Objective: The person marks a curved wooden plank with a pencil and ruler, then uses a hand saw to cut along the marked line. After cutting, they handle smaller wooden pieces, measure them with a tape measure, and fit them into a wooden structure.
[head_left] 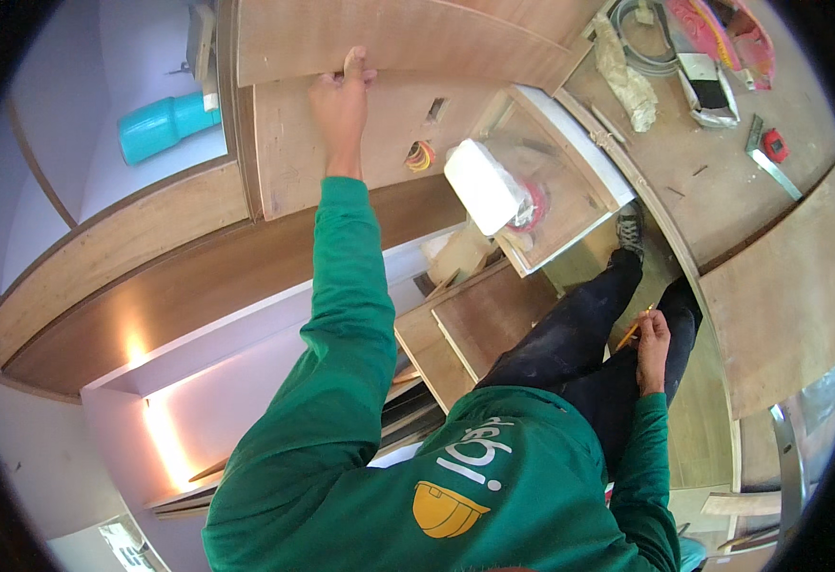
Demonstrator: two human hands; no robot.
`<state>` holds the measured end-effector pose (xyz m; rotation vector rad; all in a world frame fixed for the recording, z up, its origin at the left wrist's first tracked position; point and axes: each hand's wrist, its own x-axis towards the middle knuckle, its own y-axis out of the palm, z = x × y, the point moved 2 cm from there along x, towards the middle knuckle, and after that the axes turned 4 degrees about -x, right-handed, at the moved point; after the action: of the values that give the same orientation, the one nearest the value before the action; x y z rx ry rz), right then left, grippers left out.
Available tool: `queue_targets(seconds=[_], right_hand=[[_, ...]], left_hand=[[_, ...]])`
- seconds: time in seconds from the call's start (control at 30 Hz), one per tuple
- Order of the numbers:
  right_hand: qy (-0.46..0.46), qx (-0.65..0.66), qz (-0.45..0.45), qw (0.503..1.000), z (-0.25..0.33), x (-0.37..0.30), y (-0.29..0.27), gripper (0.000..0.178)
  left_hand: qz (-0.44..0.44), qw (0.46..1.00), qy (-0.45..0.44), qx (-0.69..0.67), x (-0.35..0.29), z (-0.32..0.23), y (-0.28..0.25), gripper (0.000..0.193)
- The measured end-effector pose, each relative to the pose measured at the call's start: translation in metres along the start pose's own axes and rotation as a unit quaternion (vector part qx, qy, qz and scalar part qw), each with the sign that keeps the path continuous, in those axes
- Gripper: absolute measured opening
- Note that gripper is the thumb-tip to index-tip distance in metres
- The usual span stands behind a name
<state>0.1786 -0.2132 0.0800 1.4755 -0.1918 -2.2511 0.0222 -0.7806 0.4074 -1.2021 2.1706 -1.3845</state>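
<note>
My left hand reaches up with its fingers closed on the lower edge of a thin wooden panel. The thumb lies over the panel's face. Behind that edge is a wooden back board with a small rectangular slot and a round hole, where coloured wires show. Down by my thigh, my right hand is closed around a yellow-orange pencil. Its tip points away from my body.
A white container stands on a wooden cabinet top to the right of the board. A turquoise tumbler lies in the left compartment. On the right worktop are a red tape measure, a metal square and coiled grey cable.
</note>
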Motion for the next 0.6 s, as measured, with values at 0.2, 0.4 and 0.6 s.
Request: queue_targets(seconds=[0.2,0.4,0.6], right_hand=[[-0.017,-0.023,-0.012,1.000,-0.017,0.014,0.004,0.021],[-0.073,-0.030,0.003,0.997,-0.010,0.045,0.033,0.013],[-0.047,-0.118,0.045,0.991,-0.012,0.078,0.037,0.021]], left_hand=[[0.010,1.000,0.018,-0.018,0.012,0.011,0.015,0.051],[-0.049,0.996,0.043,-0.060,0.002,0.000,0.001,0.055],[-0.073,0.997,-0.014,-0.010,-0.004,0.002,0.006,0.057]])
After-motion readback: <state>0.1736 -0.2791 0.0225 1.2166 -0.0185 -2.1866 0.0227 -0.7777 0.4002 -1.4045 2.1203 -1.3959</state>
